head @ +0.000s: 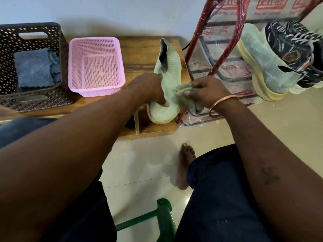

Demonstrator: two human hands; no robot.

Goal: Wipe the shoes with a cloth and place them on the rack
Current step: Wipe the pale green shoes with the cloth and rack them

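while your left hand (148, 88) grips the pale green shoe (167, 67), with the thumb laid over the toe part and the fingers curled round the far side, the shoe lies on the right end of the wooden table (139, 49). its toe is toward you and its heel toward the wall. your right hand (208, 95) has its fingers closed round a bunched green cloth (183, 95), and the cloth is pressed against the shoe's right flank, just beside your left thumb. a copper-coloured bangle (225, 98) sits on your right wrist.

to the right of the table stands the red rack (201, 23), wrapped in clear printed plastic. a matching green shoe (262, 63) rests on it, tilted with its yellow sole outward, and dark trainers (288, 42) with white laces lean just beside it.

on the left part of the table a pink basket (73, 67) stands next to a dark brown basket (57, 41), which holds folded blue cloths (33, 69). your bare foot (185, 165) rests on the pale tiled floor between your knees.
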